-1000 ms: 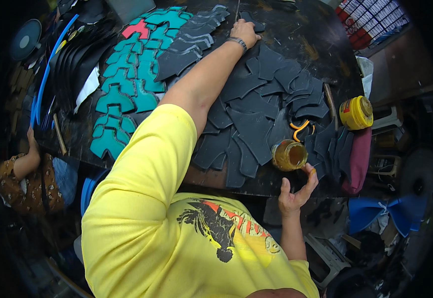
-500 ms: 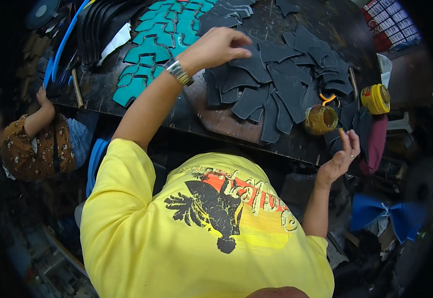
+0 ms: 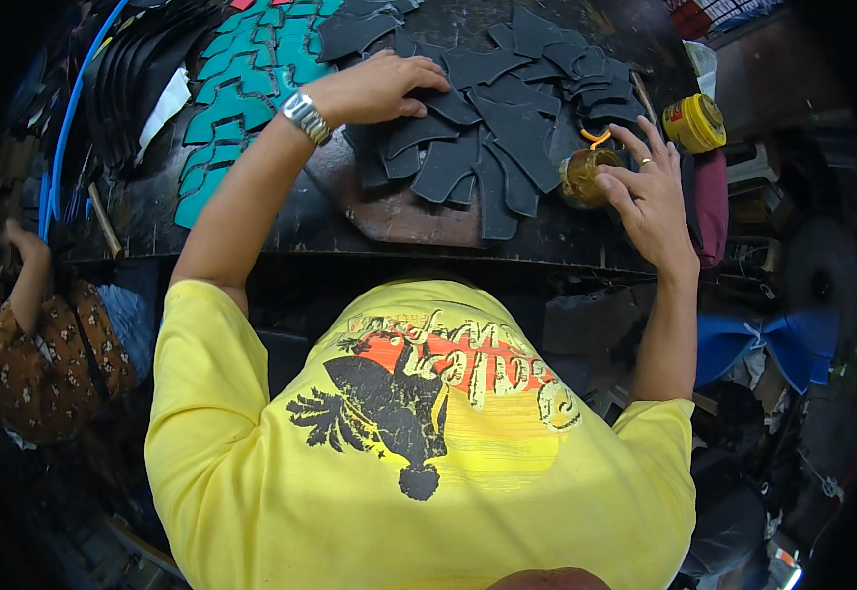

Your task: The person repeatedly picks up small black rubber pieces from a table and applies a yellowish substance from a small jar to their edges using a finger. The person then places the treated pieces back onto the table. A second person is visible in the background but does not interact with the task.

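Black flat cut-out pieces [image 3: 512, 108], thin like foam or rubber, lie in an overlapping pile on the dark table. My left hand [image 3: 384, 87], a metal watch at its wrist, rests at the pile's left side. Its fingers reach over a piece with the thumb apart. At the right edge of the pile, my right hand [image 3: 650, 192] is at a smeared, amber-stained jar [image 3: 579, 179]. Thumb and forefinger come together by the jar's mouth while the other fingers point up; whatever they pinch is hidden. Behind the jar sits a small orange curved thing [image 3: 596, 136].
Teal cut-out pieces [image 3: 237, 93] lie in rows to the left. Beyond them are stacked black curved sheets [image 3: 139, 84]. A yellow tub [image 3: 694, 123] stands at the right edge near a wooden stick [image 3: 644, 98]. At far left is another person [image 3: 60, 349].
My right hand has moved up and forward from the table's front edge to the jar. My left hand has come down onto the black pieces. The whole view has shifted.
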A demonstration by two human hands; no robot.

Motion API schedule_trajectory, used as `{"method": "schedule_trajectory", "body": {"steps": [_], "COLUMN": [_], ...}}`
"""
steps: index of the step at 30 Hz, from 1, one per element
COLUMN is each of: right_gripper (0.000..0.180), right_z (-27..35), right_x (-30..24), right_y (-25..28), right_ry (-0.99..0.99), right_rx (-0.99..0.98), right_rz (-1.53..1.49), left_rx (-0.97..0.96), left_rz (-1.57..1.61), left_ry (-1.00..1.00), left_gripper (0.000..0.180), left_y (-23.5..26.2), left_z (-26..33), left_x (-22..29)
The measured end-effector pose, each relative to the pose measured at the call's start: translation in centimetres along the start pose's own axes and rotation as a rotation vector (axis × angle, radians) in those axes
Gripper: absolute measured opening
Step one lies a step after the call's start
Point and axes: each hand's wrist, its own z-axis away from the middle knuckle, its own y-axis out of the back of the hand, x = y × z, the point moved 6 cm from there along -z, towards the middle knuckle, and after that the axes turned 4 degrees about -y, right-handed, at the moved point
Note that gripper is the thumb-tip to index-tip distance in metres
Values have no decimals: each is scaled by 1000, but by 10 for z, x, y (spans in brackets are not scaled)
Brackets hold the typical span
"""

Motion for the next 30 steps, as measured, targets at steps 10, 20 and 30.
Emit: {"method": "schedule_trajectory", "body": {"steps": [10, 20, 30], "right_gripper": [30, 38, 46], "right_z": [7, 55, 69], "right_x": [-4, -29, -68], "right_y": [29, -3, -4], "right_ry": [-139, -260, -149], "right_rx": [412, 301, 342], "right_rz": [-359, 82, -414], "left_rx": [108, 306, -86], "left_rz": [139, 148, -32], "left_ry": [-153, 43, -68], "left_gripper": [41, 43, 67], "left_y": [26, 40, 10], "left_z": [-10, 9, -12], "left_x": [-22, -63, -9]}}
